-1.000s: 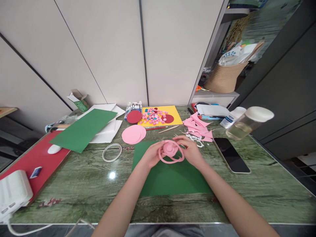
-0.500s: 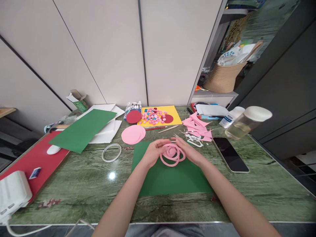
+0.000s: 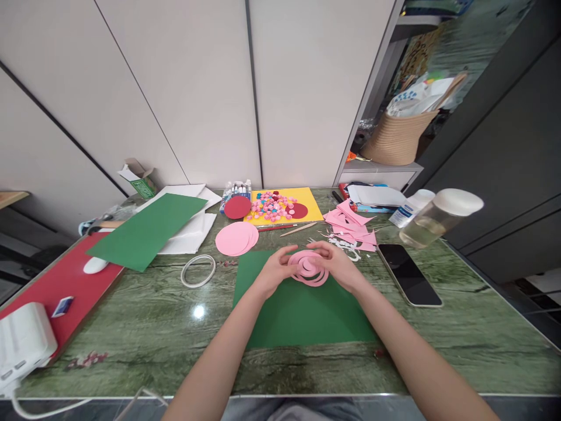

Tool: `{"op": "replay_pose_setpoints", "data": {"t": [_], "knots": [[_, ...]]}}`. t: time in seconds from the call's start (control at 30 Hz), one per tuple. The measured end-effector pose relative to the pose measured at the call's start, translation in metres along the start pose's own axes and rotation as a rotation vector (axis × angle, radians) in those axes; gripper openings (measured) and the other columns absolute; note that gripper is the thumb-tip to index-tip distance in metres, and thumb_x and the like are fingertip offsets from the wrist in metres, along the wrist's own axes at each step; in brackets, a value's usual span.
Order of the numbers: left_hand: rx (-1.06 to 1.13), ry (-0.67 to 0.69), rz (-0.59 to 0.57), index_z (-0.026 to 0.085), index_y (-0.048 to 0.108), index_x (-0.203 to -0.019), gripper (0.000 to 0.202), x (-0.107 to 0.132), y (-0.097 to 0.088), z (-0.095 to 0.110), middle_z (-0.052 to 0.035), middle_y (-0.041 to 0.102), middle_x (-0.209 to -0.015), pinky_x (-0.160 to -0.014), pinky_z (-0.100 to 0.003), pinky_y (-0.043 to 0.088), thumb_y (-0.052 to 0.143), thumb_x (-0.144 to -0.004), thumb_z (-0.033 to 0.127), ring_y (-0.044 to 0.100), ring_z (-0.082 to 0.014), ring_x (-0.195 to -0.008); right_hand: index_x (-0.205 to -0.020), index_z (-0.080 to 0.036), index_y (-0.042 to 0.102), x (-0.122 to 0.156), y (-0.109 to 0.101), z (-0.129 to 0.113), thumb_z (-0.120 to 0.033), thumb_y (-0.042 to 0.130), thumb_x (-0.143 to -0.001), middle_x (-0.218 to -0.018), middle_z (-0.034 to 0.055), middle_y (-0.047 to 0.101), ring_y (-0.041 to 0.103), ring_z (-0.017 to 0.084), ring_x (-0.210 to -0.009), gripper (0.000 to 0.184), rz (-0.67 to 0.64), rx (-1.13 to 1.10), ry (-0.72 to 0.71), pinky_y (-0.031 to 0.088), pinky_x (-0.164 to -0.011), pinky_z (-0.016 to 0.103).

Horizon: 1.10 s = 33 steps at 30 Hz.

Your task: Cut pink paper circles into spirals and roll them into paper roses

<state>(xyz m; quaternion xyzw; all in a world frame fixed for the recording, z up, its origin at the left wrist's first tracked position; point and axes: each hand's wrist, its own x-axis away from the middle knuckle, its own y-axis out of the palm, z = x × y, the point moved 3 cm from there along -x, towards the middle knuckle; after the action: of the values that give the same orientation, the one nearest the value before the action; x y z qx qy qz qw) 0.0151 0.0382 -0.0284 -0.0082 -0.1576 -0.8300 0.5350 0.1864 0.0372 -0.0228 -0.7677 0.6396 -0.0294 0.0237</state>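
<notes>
A pink paper spiral (image 3: 308,275), cut into curling rings round a small centre, is between my two hands above a green sheet (image 3: 302,327). My left hand (image 3: 277,270) grips the spiral's left side, thumb at the near edge and fingers curved round the far side. On the right, my right hand (image 3: 340,266) curls over the edge with its thumb and fingers on the paper. Scissors with white handles (image 3: 350,250) lie just beyond my right hand, partly covered by it.
Pink paper circles (image 3: 234,238) and a white ring-shaped roll (image 3: 198,271) lie to the left. Behind are a yellow sheet (image 3: 313,202) with small pom-poms, and pink scraps (image 3: 348,222). At the right are a phone (image 3: 409,275) and a tilted-looking bottle (image 3: 427,225).
The spiral's loose rings have drawn together into a neater, flatter stack. My right hand has shifted and its fingers now curl over the spiral; my left thumb has moved to its near edge.
</notes>
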Motion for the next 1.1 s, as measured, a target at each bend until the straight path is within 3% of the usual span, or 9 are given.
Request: {"op": "replay_pose_setpoints", "data": {"t": [0.1,0.23,0.37,0.5,0.6,0.73,0.9,1.0,1.1], "knots": [[0.014,-0.095,-0.04,0.014,0.058,-0.11,0.055,0.0,0.002,-0.003,-0.013,0.066,-0.1,-0.075,-0.034,0.05,0.076,-0.059,0.027,0.063,-0.0195,-0.083,-0.101,-0.018,0.058,-0.002,-0.003,0.003,-0.032,0.063,-0.073,-0.083,0.0035,0.066,0.061,0.015,-0.074,0.032,0.059,0.007,-0.014,0.047,-0.069,0.028],[0.079,-0.103,-0.033,0.012,0.063,-0.101,0.043,-0.001,0.0,-0.007,-0.0107,0.066,-0.094,-0.077,-0.033,0.05,0.074,-0.063,0.032,0.062,-0.0156,-0.078,-0.096,-0.018,0.063,-0.004,-0.004,0.002,-0.039,0.057,-0.077,-0.093,0.0053,0.066,0.06,0.016,-0.082,0.028,0.121,-0.001,-0.022,0.048,-0.072,0.029],[0.079,-0.079,-0.006,0.012,0.064,-0.099,0.045,-0.004,-0.004,-0.011,-0.0093,0.067,-0.087,-0.072,-0.033,0.052,0.073,-0.063,0.036,0.062,-0.0149,-0.073,-0.101,-0.017,0.063,-0.002,0.0,0.002,-0.044,0.06,-0.074,-0.099,0.0072,0.066,0.061,0.018,-0.084,0.038,0.033,-0.061,0.085,0.049,-0.072,0.03],[0.008,-0.066,0.018,0.011,0.065,-0.097,0.044,-0.003,-0.001,-0.009,-0.0077,0.067,-0.083,-0.069,-0.031,0.052,0.073,-0.062,0.037,0.061,-0.0141,-0.07,-0.094,-0.017,0.066,-0.001,0.0,0.003,-0.033,0.074,-0.06,-0.087,0.004,0.069,0.061,0.017,-0.075,0.039,-0.027,0.031,0.084,0.048,-0.069,0.028],[-0.047,-0.055,0.071,0.013,0.063,-0.099,0.042,-0.003,-0.001,-0.003,-0.0082,0.067,-0.087,-0.07,-0.032,0.053,0.071,-0.065,0.037,0.062,-0.0155,-0.073,-0.078,-0.014,0.067,-0.003,-0.006,0.006,-0.03,0.077,-0.054,-0.07,0.0014,0.066,0.059,0.014,-0.062,0.031,0.043,0.006,0.108,0.046,-0.058,0.025],[-0.09,-0.059,0.209,0.015,0.06,-0.098,0.039,-0.003,-0.01,0.001,-0.009,0.067,-0.086,-0.065,-0.03,0.054,0.067,-0.069,0.039,0.064,-0.0154,-0.069,-0.081,-0.016,0.064,-0.006,-0.017,0.008,-0.032,0.079,-0.051,-0.068,0.0007,0.065,0.057,0.012,-0.056,0.037,0.196,-0.109,0.112,0.044,-0.049,0.022],[-0.088,-0.29,0.01,0.012,0.062,-0.079,0.037,0.002,-0.007,-0.006,-0.0116,0.068,-0.07,-0.061,-0.032,0.054,0.065,-0.069,0.047,0.065,-0.0176,-0.059,-0.078,-0.016,0.063,-0.007,-0.022,0.006,-0.033,0.08,-0.051,-0.069,0.0009,0.065,0.059,0.012,-0.06,0.036,0.287,-0.26,0.088,0.048,-0.055,0.023],[-0.072,-0.432,-0.243,0.011,0.065,-0.08,0.033,0.01,0.006,-0.012,-0.0146,0.07,-0.076,-0.068,-0.033,0.054,0.066,-0.069,0.042,0.068,-0.0203,-0.065,-0.078,-0.017,0.063,-0.005,-0.02,0.003,-0.033,0.08,-0.053,-0.07,-0.0004,0.065,0.061,0.012,-0.063,0.034,0.29,-0.333,0.088,0.049,-0.058,0.024],[0.072,-0.555,-0.517,0.012,0.063,-0.097,0.036,0.021,0.026,-0.02,-0.0165,0.069,-0.093,-0.081,-0.039,0.05,0.065,-0.072,0.037,0.068,-0.0225,-0.079,-0.08,-0.02,0.062,-0.002,-0.018,-0.001,-0.034,0.078,-0.057,-0.072,-0.001,0.066,0.062,0.013,-0.064,0.032,0.289,-0.395,0.095,0.05,-0.058,0.024]]}}
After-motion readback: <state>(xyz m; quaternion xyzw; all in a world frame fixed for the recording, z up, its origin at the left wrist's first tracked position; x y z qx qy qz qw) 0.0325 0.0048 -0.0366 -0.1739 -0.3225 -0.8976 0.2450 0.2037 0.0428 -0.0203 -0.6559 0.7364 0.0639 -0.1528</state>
